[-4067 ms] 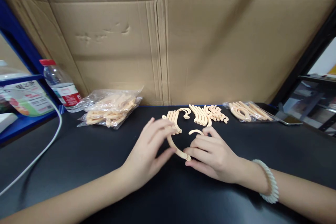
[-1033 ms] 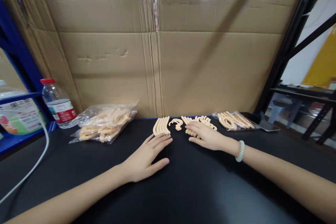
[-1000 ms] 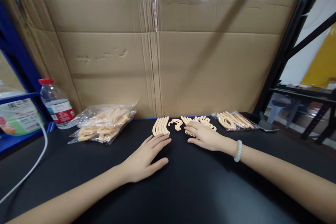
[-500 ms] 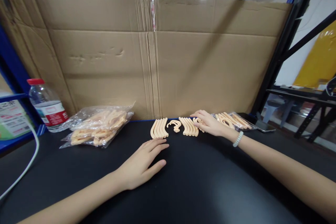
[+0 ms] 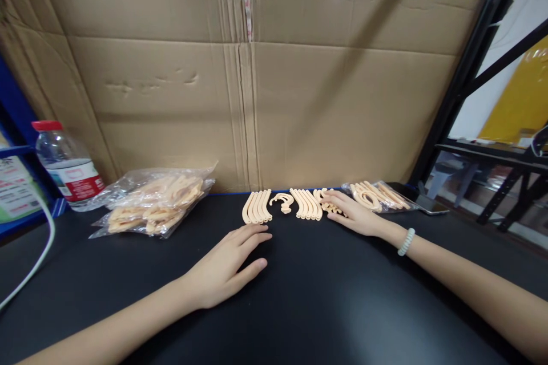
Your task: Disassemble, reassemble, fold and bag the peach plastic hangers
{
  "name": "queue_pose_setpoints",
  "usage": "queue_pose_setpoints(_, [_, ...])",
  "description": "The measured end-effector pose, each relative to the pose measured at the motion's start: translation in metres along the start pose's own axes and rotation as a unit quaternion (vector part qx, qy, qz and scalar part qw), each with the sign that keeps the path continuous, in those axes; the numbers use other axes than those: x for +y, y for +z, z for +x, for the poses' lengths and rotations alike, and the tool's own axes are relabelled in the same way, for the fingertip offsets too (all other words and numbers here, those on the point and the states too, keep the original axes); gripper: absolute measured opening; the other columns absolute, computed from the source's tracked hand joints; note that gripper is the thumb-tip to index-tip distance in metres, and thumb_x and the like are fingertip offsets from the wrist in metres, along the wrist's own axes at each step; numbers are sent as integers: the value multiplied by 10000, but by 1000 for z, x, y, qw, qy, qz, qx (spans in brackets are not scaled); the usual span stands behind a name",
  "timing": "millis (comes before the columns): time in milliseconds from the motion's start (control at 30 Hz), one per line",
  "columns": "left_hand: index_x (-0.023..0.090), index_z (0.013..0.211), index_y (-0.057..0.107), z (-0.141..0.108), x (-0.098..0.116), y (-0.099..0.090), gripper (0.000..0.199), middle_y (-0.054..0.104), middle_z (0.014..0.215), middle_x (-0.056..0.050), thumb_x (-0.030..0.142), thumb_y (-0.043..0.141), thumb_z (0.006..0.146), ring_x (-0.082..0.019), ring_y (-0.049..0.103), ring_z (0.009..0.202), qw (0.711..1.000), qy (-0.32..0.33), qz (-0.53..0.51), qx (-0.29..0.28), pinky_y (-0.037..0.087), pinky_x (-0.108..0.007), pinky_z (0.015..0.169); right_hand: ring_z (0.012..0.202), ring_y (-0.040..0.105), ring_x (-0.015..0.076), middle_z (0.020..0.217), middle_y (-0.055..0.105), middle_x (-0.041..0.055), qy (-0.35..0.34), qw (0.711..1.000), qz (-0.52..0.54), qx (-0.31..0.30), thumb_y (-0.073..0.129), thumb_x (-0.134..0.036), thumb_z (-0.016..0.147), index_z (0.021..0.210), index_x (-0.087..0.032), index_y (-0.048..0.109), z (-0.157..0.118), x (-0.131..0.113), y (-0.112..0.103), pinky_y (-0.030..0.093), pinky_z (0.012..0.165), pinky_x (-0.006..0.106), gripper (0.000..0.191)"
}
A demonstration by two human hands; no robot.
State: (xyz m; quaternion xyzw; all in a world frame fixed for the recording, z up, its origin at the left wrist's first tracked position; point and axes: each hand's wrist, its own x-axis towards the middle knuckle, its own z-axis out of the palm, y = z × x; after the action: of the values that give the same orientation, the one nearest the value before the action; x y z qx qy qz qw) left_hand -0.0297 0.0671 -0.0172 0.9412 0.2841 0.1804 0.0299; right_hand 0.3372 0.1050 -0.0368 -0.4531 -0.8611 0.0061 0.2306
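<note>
My left hand (image 5: 229, 267) lies flat on the black table with its fingers spread, just in front of a row of curved cream-coloured strips (image 5: 257, 207). Nothing is in it. To the right of that row is a small group of thin hooked cream pieces (image 5: 282, 202), then a second row of curved strips (image 5: 305, 204). My right hand (image 5: 353, 214), wearing a pale beaded bracelet (image 5: 406, 242), rests with fingers stretched over some small cream pieces (image 5: 319, 196) at the right end. Its fingers partly cover these pieces, and I see none gripped.
A clear plastic bag of cream parts (image 5: 156, 205) lies at the left, near a water bottle (image 5: 72, 174) with a red cap. Another bag (image 5: 377, 196) and a flat phone-like object (image 5: 432, 205) lie at the right. A cardboard wall (image 5: 355, 102) closes off the back.
My right hand has come down and nearer, from above the small pieces at the right to their front edge, uncovering more of them. My left hand is still. The view has shifted slightly.
</note>
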Motion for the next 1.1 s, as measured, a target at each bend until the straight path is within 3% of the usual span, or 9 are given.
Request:
queue_pose_setpoints(167, [242, 1286, 534, -1, -2, 4, 347, 540, 1375, -97, 345, 469, 961, -272, 503, 1264, 999, -6, -6, 40, 436, -446, 1043, 1295, 440, 243, 1302, 510, 128, 14, 1000, 9, 15, 388, -382, 985, 1167, -202, 540, 0, 4, 3, 390, 1079, 434, 297])
queue_pose_setpoints(500, [235, 1281, 532, 3, 4, -3, 342, 525, 1391, -87, 336, 462, 962, -270, 463, 1302, 999, -26, -24, -12, 405, -450, 1077, 1197, 517, 260, 1267, 533, 121, 6, 999, 8, 50, 412, -365, 968, 1157, -227, 513, 2, 3, 5, 436, 1024, 463, 256])
queue_pose_setpoints(667, [221, 1261, 531, 2, 3, -4, 326, 508, 1393, -99, 312, 464, 955, -271, 457, 1298, 999, -17, -23, -26, 413, -462, 1067, 1221, 486, 290, 1284, 512, 148, -2, 994, -3, 107, 427, -351, 962, 1209, -211, 496, 3, -2, 4, 398, 1033, 511, 292])
queue_pose_setpoints(767, [211, 1230, 545, 2, 3, -4, 301, 514, 1371, -106, 271, 471, 944, -267, 470, 1275, 1000, -16, -17, -21, 419, -462, 1057, 1077, 551, 262, 1129, 582, 129, -19, 989, -10, 147, 426, -301, 970, 1096, -197, 546, 0, -20, 1, 447, 947, 466, 203])
queue_pose_setpoints(833, [204, 1198, 560, 1, 3, -3, 281, 533, 1340, -107, 239, 474, 934, -264, 490, 1246, 1000, -14, -16, -13, 433, -459, 1037, 932, 575, 219, 978, 608, 92, -33, 991, 9, 128, 412, -259, 977, 993, -193, 570, -2, -37, 0, 476, 853, 400, 171])
queue_pose_setpoints(900, [199, 1154, 579, 1, 3, -3, 253, 557, 1298, -107, 214, 468, 928, -259, 517, 1205, 1000, -10, -18, -6, 451, -451, 1010, 832, 573, 183, 887, 608, 60, -62, 995, 37, 63, 407, -228, 977, 943, -195, 579, -5, -55, 0, 480, 777, 337, 178])
queue_pose_setpoints(1000, [195, 1099, 598, 1, 2, -2, 221, 597, 1226, -99, 193, 462, 925, -243, 555, 1138, 1000, 1, -25, 0, 470, -431, 977, 793, 569, 165, 891, 611, 49, -95, 994, 45, -33, 420, -205, 963, 981, -194, 583, -7, -74, 3, 472, 730, 302, 164])
queue_pose_setpoints(1100, [195, 1089, 598, 1, 2, -1, 215, 626, 1165, -91, 177, 470, 917, -230, 583, 1085, 999, 4, -35, 4, 483, -412, 951, 806, 566, 168, 915, 607, 51, -80, 995, 41, -53, 429, -197, 953, 998, -192, 578, -7, -81, 5, 465, 739, 304, 155])
